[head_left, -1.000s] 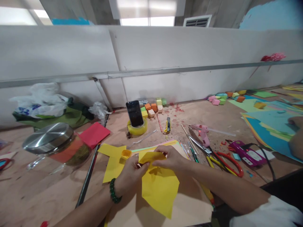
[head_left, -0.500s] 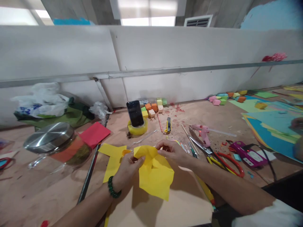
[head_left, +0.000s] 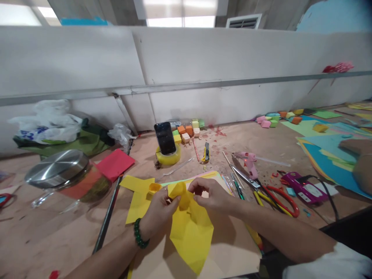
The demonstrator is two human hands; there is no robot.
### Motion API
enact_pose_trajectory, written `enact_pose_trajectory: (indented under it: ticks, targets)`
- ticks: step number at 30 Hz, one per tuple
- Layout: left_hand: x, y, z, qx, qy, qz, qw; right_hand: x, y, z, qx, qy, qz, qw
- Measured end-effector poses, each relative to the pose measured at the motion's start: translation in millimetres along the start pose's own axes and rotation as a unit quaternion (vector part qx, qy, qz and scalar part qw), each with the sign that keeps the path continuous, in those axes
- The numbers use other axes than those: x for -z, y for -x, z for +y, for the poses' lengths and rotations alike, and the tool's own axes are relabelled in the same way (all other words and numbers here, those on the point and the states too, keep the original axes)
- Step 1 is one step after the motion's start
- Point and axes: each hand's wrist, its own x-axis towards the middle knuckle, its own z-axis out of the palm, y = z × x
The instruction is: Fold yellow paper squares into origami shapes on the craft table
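Note:
A creased sheet of yellow paper (head_left: 193,230) hangs between my hands, its upper part bent into folds and its lower end pointing down. My left hand (head_left: 159,209), with a green bead bracelet at the wrist, pinches the paper's upper left edge. At the upper right edge, my right hand (head_left: 210,193) has thumb and fingers closed on the paper. Beneath lies a stack of pale paper sheets (head_left: 232,255). More yellow paper (head_left: 138,201) rests left of my left hand, with a small folded yellow piece (head_left: 154,188) on it.
A phone (head_left: 165,137) leans in a yellow tape roll (head_left: 168,157), beside paper cubes (head_left: 186,135). Right are a cutter (head_left: 206,152), scissors (head_left: 245,177), pliers (head_left: 281,201) and a pink glue gun (head_left: 249,162). A jar (head_left: 69,174) lies left. Another person's hand (head_left: 357,153) is far right.
The yellow paper's top has been bent into a tighter fold, and its lower end now hangs lower and more pointed. My right hand has shifted slightly. The other person's hand reaches further in.

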Motion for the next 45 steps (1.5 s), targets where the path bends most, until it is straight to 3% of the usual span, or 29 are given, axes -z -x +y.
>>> enact_pose_trajectory:
  ticks: [6,9,15,21,27,31,36,38,45]
  targets:
    - [-3.8,4,2,-0.085,-0.127,0.005,0.988,-9,4,1,0.034,0.073,0.043,0.996]
    - [-4.6,7,1,-0.091,-0.160,0.002,0.983,-11,6,4,0.061,0.108,0.040,0.991]
    - [-7.0,12,1,-0.050,-0.138,-0.031,0.989,-16,7,5,0.081,0.129,0.056,0.987]
    - [-1.1,6,0,-0.083,-0.113,0.016,0.990,-9,8,-2,0.102,0.257,0.057,0.959]
    - [-1.9,6,2,-0.095,-0.094,0.027,0.991,-11,12,4,0.121,0.360,0.065,0.923]
    - [-2.1,5,3,-0.093,-0.101,0.029,0.990,-14,14,3,0.116,0.359,0.047,0.925]
    - [-0.5,5,2,-0.073,-0.108,0.016,0.991,-7,11,-6,-0.015,0.291,0.001,0.957]
    - [-2.3,6,1,-0.070,-0.116,-0.006,0.991,-6,10,-7,-0.033,0.266,-0.015,0.963]
    - [-6.6,9,3,-0.083,-0.127,-0.049,0.987,-6,10,-7,0.064,0.191,-0.012,0.979]
